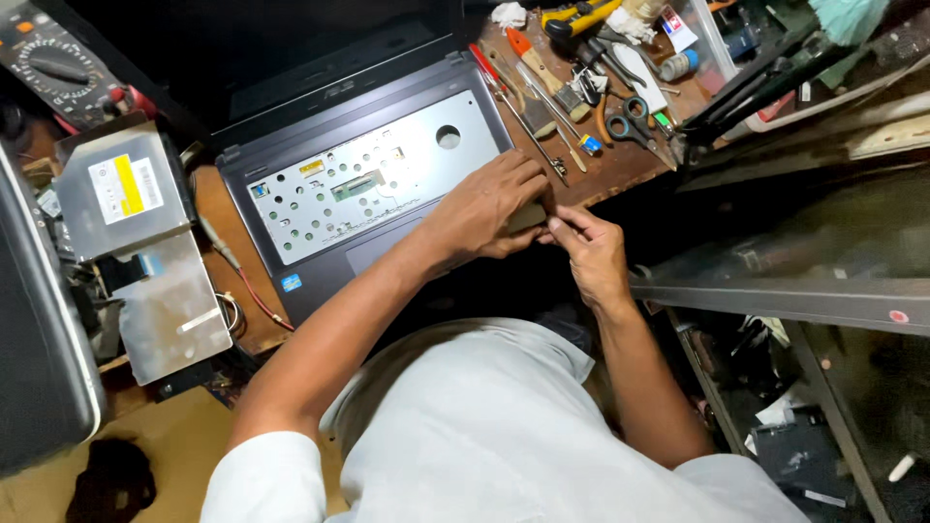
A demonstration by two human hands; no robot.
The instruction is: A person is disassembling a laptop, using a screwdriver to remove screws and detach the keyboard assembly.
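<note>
**Head view: both hands pinched at the laptop's right near corner**

Your left hand and right hand meet at the right near corner of the open laptop, fingers closed together on a small tan piece. The keyboard is out, leaving the perforated metal tray bare.

Risk, as judged: prying here could crack the palm-rest edge, or the piece could slip off the bench edge just beside it.

What the piece is cannot be told; your fingers cover most of it. The screwdrivers and scissors lie far right, well apart.
</note>
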